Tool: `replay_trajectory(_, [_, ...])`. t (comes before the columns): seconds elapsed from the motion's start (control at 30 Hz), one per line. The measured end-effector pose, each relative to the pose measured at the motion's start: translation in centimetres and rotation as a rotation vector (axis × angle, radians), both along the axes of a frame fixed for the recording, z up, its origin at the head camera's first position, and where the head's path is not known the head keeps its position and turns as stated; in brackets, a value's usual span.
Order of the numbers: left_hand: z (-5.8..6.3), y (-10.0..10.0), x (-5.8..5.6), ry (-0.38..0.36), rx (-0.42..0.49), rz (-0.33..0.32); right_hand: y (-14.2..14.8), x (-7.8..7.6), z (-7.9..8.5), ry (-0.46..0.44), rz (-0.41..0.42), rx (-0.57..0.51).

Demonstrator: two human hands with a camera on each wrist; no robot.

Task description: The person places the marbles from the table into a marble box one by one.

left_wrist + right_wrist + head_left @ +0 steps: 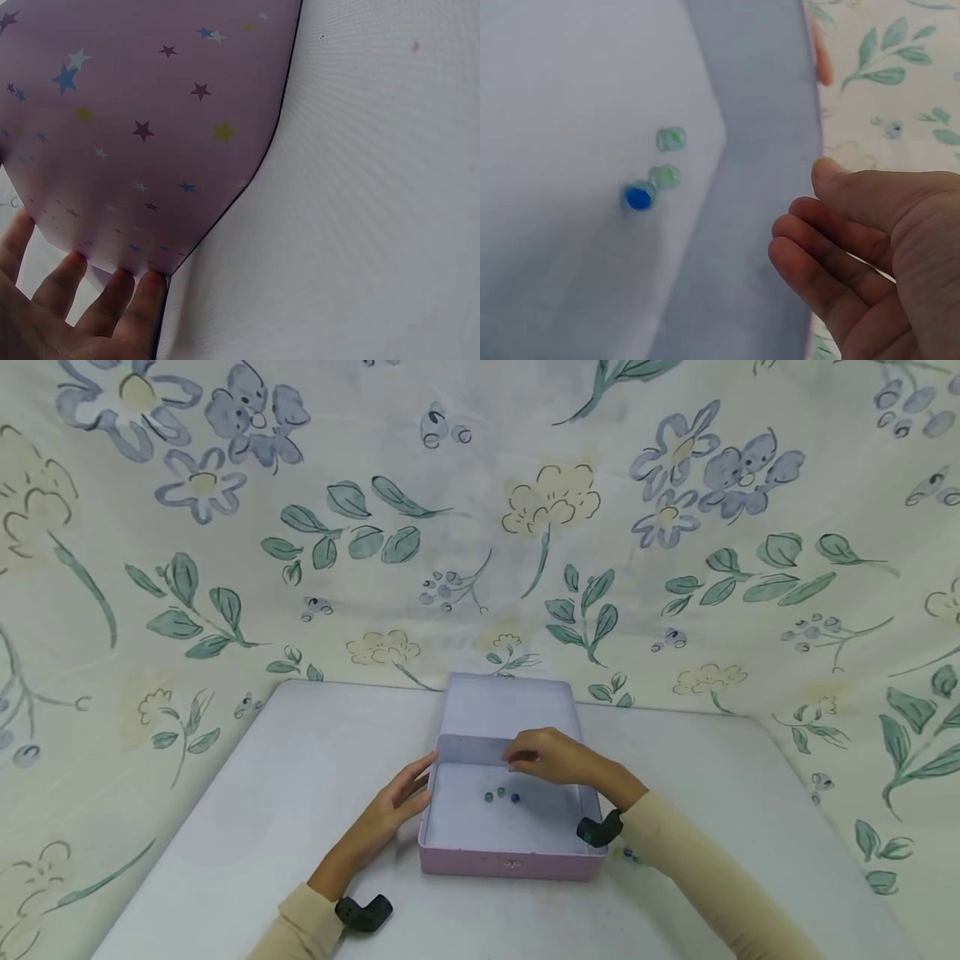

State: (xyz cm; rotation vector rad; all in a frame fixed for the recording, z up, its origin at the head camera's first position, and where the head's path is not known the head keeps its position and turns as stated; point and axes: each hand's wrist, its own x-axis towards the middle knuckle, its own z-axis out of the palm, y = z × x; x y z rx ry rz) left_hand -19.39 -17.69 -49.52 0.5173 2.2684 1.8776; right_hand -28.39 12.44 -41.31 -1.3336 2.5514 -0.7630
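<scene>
A shallow lilac-pink box stands on the table with its lid raised at the back. Inside lie two clear green marbles and one blue marble, close together on the floor of the box. Over the back of the box hovers my right hand, its fingers loosely bent and the thumb apart from them; nothing shows between them. At the box's left wall is my left hand, and its extended fingertips touch the star-patterned outside.
Several more marbles lie on the white table just right of the box, partly behind the right sleeve. Behind the table hangs a floral cloth. Each wrist wears a black camera mount.
</scene>
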Motion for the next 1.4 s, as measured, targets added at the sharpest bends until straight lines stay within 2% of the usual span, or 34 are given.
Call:
replay_trajectory(0.37, [0.0, 0.1, -0.1, 0.011, 0.001, -0.003, 3.4, 1.5, 2.5, 0.005, -0.033, -0.006])
replay_trajectory(0.57, [0.1, 0.0, -0.2, 0.01, 0.011, -0.017, 5.8, 2.7, 3.2, 0.045, -0.054, -0.051])
replay_trajectory(0.87, [-0.1, 0.1, -0.4, 0.012, -0.01, -0.005, 9.4, 4.1, 3.2, 0.113, -0.121, -0.133])
replay_trajectory(1.13, [-0.2, 0.0, -0.2, 0.025, -0.02, 0.0, 12.1, 5.6, 2.0, 0.091, -0.193, -0.146])
replay_trajectory(1.4, [-0.3, 0.0, -0.4, 0.026, -0.005, -0.021, 14.3, 6.7, -0.9, 0.081, -0.211, -0.131])
